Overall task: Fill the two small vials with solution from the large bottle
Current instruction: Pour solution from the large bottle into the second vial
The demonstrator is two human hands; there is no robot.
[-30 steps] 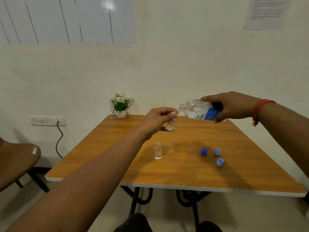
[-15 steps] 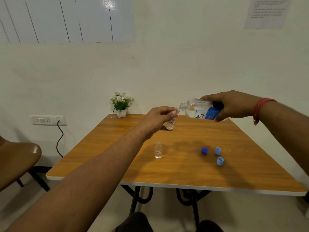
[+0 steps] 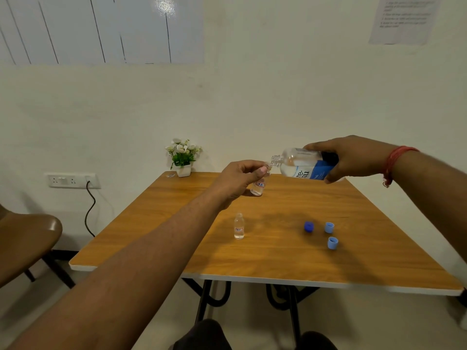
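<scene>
The right hand [image 3: 353, 157] grips the large clear blue-labelled plastic bottle [image 3: 302, 165], tipped mouth-to-mouth over the small clear glass vial [image 3: 258, 185] pinched above the wooden table [image 3: 278, 258] by the left hand [image 3: 240, 178]; a slow, steady tilt likely prevents spillage.

Upper half of the held vial [image 3: 258, 186] hidden behind the left hand [image 3: 240, 179] — liquid level impossible to read. Back end of the large bottle [image 3: 302, 165] covered by the right hand [image 3: 353, 157]. Print on the wall notice [image 3: 404, 18] too small to read — chair [image 3: 27, 241] cut off at the left edge.
</scene>
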